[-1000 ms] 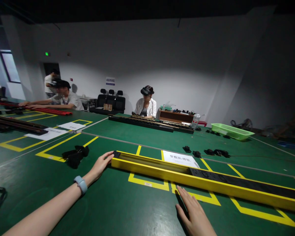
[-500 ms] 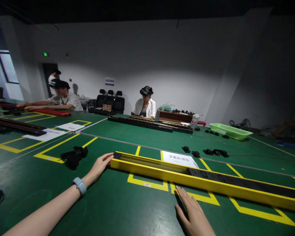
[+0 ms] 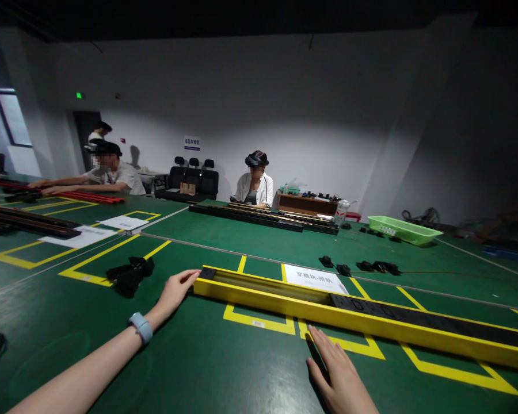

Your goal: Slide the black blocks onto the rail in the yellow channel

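A long yellow rail [image 3: 259,298] lies across the green table and runs out of view at the right. It is a channel with a black end piece [image 3: 208,272] at its left end and black inserts [image 3: 371,310] along the right; between them the channel shows bare. My left hand [image 3: 176,292], with a pale blue band on the wrist, has thumb and fingertips drawn together on the rail's left end. My right hand [image 3: 334,365] is held open in front of the rail, fingers stretched out and apart from it, holding nothing.
Behind the rail lie a white printed sheet [image 3: 315,278] and several small black parts [image 3: 344,270]. Black parts [image 3: 130,276] sit left of my left hand. Farther off are a light green basket [image 3: 403,231], dark rails [image 3: 263,217] and a seated person [image 3: 255,187]; another person works at left.
My hands and the yellow rail stay as they were. The standing person in the background has shifted slightly to the right.
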Available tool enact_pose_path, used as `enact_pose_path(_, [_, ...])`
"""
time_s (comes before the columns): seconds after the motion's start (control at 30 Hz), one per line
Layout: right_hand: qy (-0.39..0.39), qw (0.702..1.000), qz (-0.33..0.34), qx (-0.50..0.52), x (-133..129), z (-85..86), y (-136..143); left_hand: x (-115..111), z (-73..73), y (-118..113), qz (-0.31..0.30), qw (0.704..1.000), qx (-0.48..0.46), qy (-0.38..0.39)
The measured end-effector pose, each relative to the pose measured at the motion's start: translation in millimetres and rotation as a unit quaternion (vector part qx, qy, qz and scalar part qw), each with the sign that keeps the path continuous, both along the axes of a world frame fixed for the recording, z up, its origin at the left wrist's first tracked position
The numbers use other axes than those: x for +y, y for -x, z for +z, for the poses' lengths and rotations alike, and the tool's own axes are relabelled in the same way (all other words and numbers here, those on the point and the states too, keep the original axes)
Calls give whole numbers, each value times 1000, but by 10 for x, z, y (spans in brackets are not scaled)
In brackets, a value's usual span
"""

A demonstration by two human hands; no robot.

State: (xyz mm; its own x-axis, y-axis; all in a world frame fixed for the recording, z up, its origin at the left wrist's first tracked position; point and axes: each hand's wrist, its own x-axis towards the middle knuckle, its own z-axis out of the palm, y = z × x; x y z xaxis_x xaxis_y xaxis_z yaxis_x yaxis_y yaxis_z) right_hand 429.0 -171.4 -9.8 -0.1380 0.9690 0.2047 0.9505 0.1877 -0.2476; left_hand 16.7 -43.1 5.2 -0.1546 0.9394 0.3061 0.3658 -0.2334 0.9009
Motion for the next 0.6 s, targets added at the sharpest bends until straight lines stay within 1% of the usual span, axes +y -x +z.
enact_pose_path(0.13, [-20, 1000, 5, 6, 13, -50, -19, -10, 22, 2, 16, 998, 56, -18])
enact_pose_path(0.23, [-24, 1000, 6, 8, 14, -59, -27, -9, 71, 8, 11, 994, 108, -28])
enact_pose_path(0.4, [-30, 999, 12, 4, 5, -30, -17, -2, 188, 13, -22, 977, 201, -63])
enact_pose_path(0.6, [-2, 1000, 7, -9, -16, 49, 18, -16, 282, -84, -72, 966, 234, -84])
